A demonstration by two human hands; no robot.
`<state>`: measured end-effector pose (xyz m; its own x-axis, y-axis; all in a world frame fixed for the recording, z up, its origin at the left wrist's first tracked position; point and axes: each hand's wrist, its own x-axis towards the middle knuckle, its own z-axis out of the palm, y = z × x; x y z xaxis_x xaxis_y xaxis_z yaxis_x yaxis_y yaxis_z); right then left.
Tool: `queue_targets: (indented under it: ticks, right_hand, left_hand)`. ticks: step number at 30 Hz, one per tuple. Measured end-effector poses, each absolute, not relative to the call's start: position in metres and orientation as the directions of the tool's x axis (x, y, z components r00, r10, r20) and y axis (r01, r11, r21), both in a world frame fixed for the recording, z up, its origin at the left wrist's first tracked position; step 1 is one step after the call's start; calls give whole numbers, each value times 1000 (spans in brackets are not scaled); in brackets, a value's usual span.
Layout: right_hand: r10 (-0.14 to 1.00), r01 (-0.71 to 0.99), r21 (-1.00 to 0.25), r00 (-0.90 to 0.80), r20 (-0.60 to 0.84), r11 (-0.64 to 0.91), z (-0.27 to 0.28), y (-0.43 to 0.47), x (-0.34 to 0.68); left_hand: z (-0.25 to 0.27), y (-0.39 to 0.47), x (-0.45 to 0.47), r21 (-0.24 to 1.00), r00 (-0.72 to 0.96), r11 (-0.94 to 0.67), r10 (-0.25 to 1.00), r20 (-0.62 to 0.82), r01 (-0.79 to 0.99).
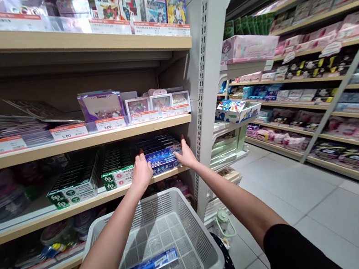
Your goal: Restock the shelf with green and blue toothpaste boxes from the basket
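Rows of blue toothpaste boxes (164, 161) stand on the lower shelf at its right end. My left hand (142, 172) holds their left side with fingers bent over the edge. On the opposite side, my right hand (186, 154) is closed against the right end of the boxes, beside the shelf's upright. Green-and-white toothpaste boxes (117, 175) fill the row just left of my left hand. Below my forearms sits a grey plastic basket (204, 246) with a slim blue packet (149, 266) lying in it; its contents cannot be made out.
A perforated metal upright (206, 78) rises right of my right hand. Above is a shelf edge (151, 130) with price tags and small boxed goods. A pale green bottle (223, 222) stands on the tiled floor (290, 193). Stocked shelves (322, 77) line the aisle's far side.
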<state>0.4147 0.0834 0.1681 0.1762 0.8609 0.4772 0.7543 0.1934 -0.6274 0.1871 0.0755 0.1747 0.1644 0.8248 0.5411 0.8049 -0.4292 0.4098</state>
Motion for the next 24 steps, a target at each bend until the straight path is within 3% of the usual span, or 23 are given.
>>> queue_targets:
  ticks: [5, 10, 14, 18, 21, 24]
  right_hand:
    - [767, 800, -491, 62, 639, 345, 163, 36, 389]
    - [808, 760, -478, -103, 580, 440, 140, -13, 358]
    - [879, 674, -566, -328, 345, 474, 103, -48, 339]
    - [803, 601, -660, -596, 6, 451, 61, -76, 333]
    - [779, 664, -649, -603, -172, 371, 41, -90, 331]
    - [761, 732, -594, -581, -289, 333, 30, -97, 326]
  left_hand:
    - [172, 27, 155, 334, 320, -614, 713, 624, 715]
    - [142, -20, 113, 334, 449, -628, 756, 475, 703]
    - [94, -49, 75, 401, 535, -593, 805, 258, 699]
    - [49, -74, 35, 476, 613, -537, 790, -4, 696]
    - [30, -89, 9, 485, 642, -509, 750, -156, 712]
    - [22, -98, -5, 464, 661, -523, 722, -205, 715]
